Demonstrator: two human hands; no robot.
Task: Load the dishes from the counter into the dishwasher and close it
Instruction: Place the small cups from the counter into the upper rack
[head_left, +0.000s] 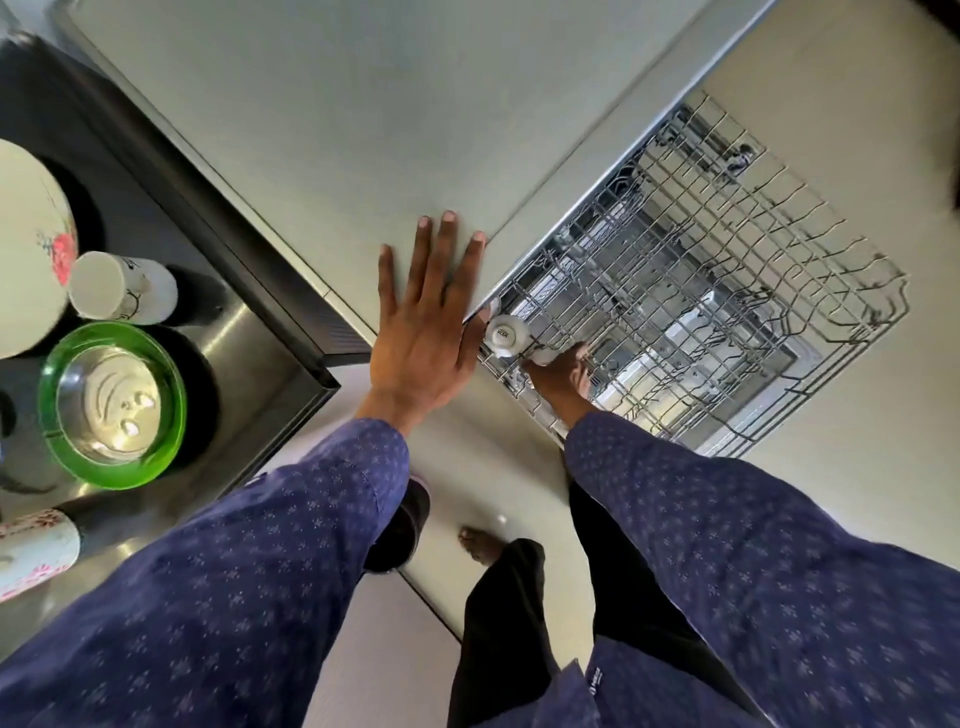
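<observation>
The dishwasher's wire rack (727, 291) is pulled out below the counter edge. A white cup (506, 335) lies upside down at the rack's near left corner. My right hand (563, 376) reaches into that corner and holds a second white cup (543, 356), mostly hidden under my fingers. My left hand (426, 317) lies flat with fingers spread on the pale counter (311, 130). On the steel surface at the left stand a white flowered plate (26, 249), a white mug (122, 288) and a green bowl (111, 405).
A flowered cup (31, 551) lies at the left edge on the steel surface (249, 364). The lower rack (691, 332) shows through the upper one. A dark shoe (405, 525) and my bare foot (480, 543) are on the floor below.
</observation>
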